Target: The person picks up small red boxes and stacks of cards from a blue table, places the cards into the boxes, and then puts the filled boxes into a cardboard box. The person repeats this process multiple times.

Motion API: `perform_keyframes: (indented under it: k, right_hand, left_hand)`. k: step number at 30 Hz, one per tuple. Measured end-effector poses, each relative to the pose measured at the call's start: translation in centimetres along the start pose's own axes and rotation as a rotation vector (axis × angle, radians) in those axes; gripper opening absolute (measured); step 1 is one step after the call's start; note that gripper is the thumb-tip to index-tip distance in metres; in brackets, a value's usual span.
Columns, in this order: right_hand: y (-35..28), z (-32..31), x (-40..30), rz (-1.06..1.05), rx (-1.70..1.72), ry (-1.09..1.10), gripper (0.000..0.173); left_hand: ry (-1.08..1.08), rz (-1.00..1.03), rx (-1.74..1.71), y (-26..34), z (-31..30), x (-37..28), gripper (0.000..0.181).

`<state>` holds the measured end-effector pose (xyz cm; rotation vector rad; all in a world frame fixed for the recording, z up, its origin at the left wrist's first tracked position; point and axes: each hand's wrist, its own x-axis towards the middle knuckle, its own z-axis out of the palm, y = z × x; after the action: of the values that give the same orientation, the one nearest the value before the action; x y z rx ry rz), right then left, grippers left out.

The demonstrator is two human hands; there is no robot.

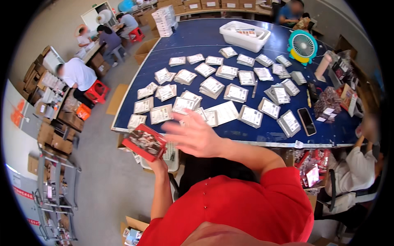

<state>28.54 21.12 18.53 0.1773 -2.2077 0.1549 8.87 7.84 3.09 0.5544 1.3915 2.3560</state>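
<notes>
A flat red box with a dark picture on its face (pixel 145 142) rests in my left hand (pixel 160 163), held at the table's near left corner. My right hand (pixel 197 135), blurred, is raised with its fingers spread just right of the box, and I see nothing in it. Beyond my hands, many stacks of small white labelled packets (pixel 161 114) lie on the blue table (pixel 141 77). A white sheet of labels (pixel 226 113) lies among them, partly covered by packets.
A white plastic tub (pixel 226 35), a teal fan (pixel 303 44) and a smartphone (pixel 306 121) are on the table. A white basket (pixel 173 158) sits below its near left edge. A co-worker's white sleeve (pixel 357 169) is at right; a metal trolley (pixel 55 190) stands at left.
</notes>
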Motion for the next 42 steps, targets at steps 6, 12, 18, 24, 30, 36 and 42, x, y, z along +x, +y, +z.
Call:
perform_keyframes:
  k: [6, 12, 18, 24, 30, 36, 42]
  right_hand:
    - [-4.4, 2.4, -7.6, 0.812, 0.804, 0.015, 0.102]
    - [-6.3, -2.0, -12.7, 1.089, 0.82, 0.236, 0.092]
    - [-7.5, -2.9, -15.6, 1.094, 0.902, 0.365, 0.082]
    - [-9.4, -6.6, -18.4, 1.247, 0.756, 0.489, 0.076]
    - [-12.5, -7.9, -18.8, 1.16, 0.92, 0.498, 0.069]
    - [-14.5, -7.5, -20.4, 1.254, 0.99, 0.49, 0.066]
    - [-15.3, -8.4, -20.8, 1.298, 0.868, 0.42, 0.066]
  left_hand:
    - [-0.463, 0.2, 0.48, 1.7, 4.7, -4.5, 0.036]
    - [-0.656, -0.095, 0.367, 2.3, 10.9, -9.4, 0.036]
    - [-0.868, 0.024, 0.51, 0.9, 11.3, -11.4, 0.034]
    - [-1.178, -0.067, 0.441, 2.3, 15.5, -12.9, 0.051]
    - [-1.332, -0.327, -0.015, 0.5, 15.3, -13.9, 0.088]
    - [-1.337, -0.385, -0.008, 2.2, 15.9, -14.4, 0.068]
    - [-1.282, -0.318, 0.044, 1.0, 16.4, -15.2, 0.031]
